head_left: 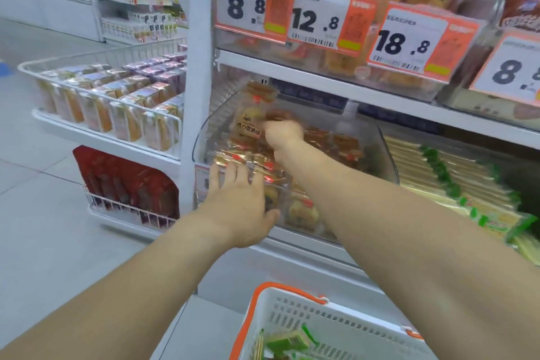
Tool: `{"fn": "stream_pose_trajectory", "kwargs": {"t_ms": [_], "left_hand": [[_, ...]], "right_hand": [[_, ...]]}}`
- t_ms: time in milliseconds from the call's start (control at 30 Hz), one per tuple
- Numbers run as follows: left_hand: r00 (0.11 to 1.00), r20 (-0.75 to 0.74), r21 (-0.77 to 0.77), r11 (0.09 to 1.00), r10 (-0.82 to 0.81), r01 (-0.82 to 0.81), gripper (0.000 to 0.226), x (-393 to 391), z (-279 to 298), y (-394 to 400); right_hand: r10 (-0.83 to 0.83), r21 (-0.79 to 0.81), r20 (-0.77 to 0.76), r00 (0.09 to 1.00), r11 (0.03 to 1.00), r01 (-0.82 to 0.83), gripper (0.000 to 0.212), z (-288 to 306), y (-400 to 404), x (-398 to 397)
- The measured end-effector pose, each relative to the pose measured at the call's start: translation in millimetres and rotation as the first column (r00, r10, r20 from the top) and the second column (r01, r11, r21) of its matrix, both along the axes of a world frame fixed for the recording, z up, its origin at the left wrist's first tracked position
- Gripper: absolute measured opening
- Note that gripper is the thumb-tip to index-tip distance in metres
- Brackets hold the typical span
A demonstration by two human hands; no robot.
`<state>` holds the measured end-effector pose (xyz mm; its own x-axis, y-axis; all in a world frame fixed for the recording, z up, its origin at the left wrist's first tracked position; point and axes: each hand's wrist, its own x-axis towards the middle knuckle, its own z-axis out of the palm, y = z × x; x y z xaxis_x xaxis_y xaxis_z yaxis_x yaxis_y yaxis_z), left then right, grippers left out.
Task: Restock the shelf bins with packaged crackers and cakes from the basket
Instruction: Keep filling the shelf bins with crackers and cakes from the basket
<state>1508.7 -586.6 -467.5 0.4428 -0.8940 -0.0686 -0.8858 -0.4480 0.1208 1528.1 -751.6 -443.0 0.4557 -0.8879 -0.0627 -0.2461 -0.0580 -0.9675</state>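
Observation:
A clear plastic shelf bin [387, 155] on the lower shelf holds several clear packs of round golden cakes. My right hand [282, 133] reaches into the bin and grips an upright cake pack [248, 121] with dark lettering. My left hand [236, 204] lies spread with straight fingers against the bin's front, over the packs [301, 207] stacked there. A white basket [292, 313] with orange handles stands at the bottom, holding green-wrapped packs [285, 343].
To the right of the bin lie rows of yellow cracker packs with green labels [455, 187]. Upper shelf bins carry price tags [327, 19]. A white wire end rack [102, 102] of packaged cakes stands on the left, red packs [125, 181] below it. Tiled floor lies left.

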Motion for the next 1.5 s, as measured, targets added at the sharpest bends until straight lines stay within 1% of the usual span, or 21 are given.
{"fn": "stream_pose_trajectory", "kwargs": {"t_ms": [100, 200, 267, 333, 433, 500, 567, 600, 633, 667, 733, 833, 933, 1067, 1133, 1167, 1233, 1267, 1367, 1400, 1500], "left_hand": [[1.0, -0.014, 0.016, 1.0, 0.004, -0.004, 0.078, -1.5, 2.1, -1.4], [1.0, -0.024, 0.024, 1.0, 0.017, -0.016, 0.078, -3.0, 3.5, -3.4], [0.999, -0.034, 0.036, 0.999, 0.028, -0.026, 0.079, -3.7, 4.9, -3.8], [0.999, -0.038, 0.057, 0.998, 0.029, -0.026, 0.081, -5.4, 7.8, -3.5], [1.0, -0.03, 0.052, 0.999, 0.001, 0.0, 0.078, -10.5, 14.8, -0.1], [0.999, 0.014, -0.065, 0.997, -0.051, 0.052, 0.064, -15.0, 21.0, 0.8], [0.99, 0.026, -0.225, 0.964, -0.136, 0.138, 0.04, -21.8, 28.1, -1.0], [0.981, -0.036, -0.267, 0.948, -0.188, 0.172, 0.029, -27.1, 31.6, -1.8], [0.964, -0.124, -0.255, 0.946, -0.235, 0.198, 0.02, -33.4, 33.0, -3.2], [0.942, -0.207, -0.186, 0.956, -0.266, 0.229, 0.018, -41.2, 31.7, -5.2], [0.903, -0.324, 0.036, 0.951, -0.281, 0.308, 0.026, -58.0, 22.2, -11.9], [0.89, -0.393, 0.351, 0.856, -0.232, 0.378, 0.04, -81.4, 1.6, -21.6], [0.881, -0.419, 0.463, 0.784, -0.218, 0.414, 0.049, -95.1, -13.7, -29.8], [0.888, -0.393, 0.496, 0.757, -0.24, 0.424, 0.05, -106.5, -25.8, -40.4], [0.888, -0.39, 0.507, 0.749, -0.243, 0.427, 0.05, -111.5, -30.0, -45.9], [0.886, -0.393, 0.509, 0.745, -0.245, 0.432, 0.05, -114.1, -32.4, -49.0], [0.878, -0.403, 0.496, 0.745, -0.258, 0.446, 0.051, -119.6, -36.9, -55.1], [0.874, -0.406, 0.489, 0.744, -0.267, 0.455, 0.052, -122.5, -38.9, -57.7], [0.872, -0.396, 0.497, 0.731, -0.289, 0.468, 0.053, -131.1, -44.0, -63.5], [0.873, -0.392, 0.508, 0.723, -0.289, 0.468, 0.054, -133.2, -46.0, -64.7], [0.876, -0.39, 0.535, 0.704, -0.285, 0.467, 0.054, -135.4, -51.7, -67.4]], "right_hand": [[-0.021, -0.194, -0.164, 0.986, 0.981, -0.011, 0.031, -7.3, -7.6, 23.7], [-0.088, -0.376, -0.246, 0.965, 0.926, -0.011, 0.041, -10.9, -5.4, 29.4], [-0.113, -0.429, -0.269, 0.956, 0.903, -0.014, 0.044, -11.4, -4.9, 26.9], [-0.114, -0.395, -0.271, 0.956, 0.919, -0.002, 0.043, -7.4, -5.2, 17.2], [-0.086, -0.325, -0.132, 0.988, 0.945, 0.039, 0.039, 3.9, -1.2, -7.8], [-0.072, -0.334, -0.008, 0.997, 0.94, 0.066, 0.032, 7.4, 1.4, -30.0], [-0.035, -0.389, 0.063, 0.997, 0.919, 0.056, 0.026, 8.9, 5.3, -59.1], [-0.017, -0.421, 0.095, 0.995, 0.905, 0.056, 0.024, 8.6, 9.2, -77.1], [-0.004, -0.448, 0.135, 0.991, 0.892, 0.065, 0.023, 8.3, 15.9, -97.1], [-0.001, -0.468, 0.18, 0.984, 0.88, 0.087, 0.023, 6.1, 24.0, -118.2], [-0.026, -0.478, 0.256, 0.966, 0.866, 0.15, 0.023, -5.3, 43.3, -162.1], [-0.042, -0.382, 0.264, 0.964, 0.913, 0.145, 0.022, -46.8, 67.8, -219.0], [-0.073, -0.242, 0.124, 0.99, 0.965, 0.102, 0.023, -113.6, 85.2, -266.9], [-0.108, -0.097, -0.162, 0.981, 0.991, 0.093, 0.022, -211.6, 103.8, -324.8], [-0.067, -0.046, -0.34, 0.938, 0.997, 0.055, 0.021, -249.0, 114.6, -351.8], [-0.021, -0.025, -0.443, 0.896, 1.0, 0.011, 0.021, -263.4, 120.3, -364.4], [0.103, 0.031, -0.625, 0.774, 0.994, -0.107, 0.021, -288.4, 129.2, -386.4], [0.16, 0.08, -0.674, 0.721, 0.986, -0.144, 0.019, -298.5, 132.3, -395.0], [0.304, 0.206, -0.774, 0.554, 0.95, -0.235, 0.006, -320.2, 136.8, -407.5], [0.349, 0.248, -0.788, 0.507, 0.934, -0.256, 0.008, -323.0, 138.4, -407.4], [0.483, 0.348, -0.795, 0.368, 0.859, -0.375, 0.03, -330.4, 145.5, -404.1]]}}
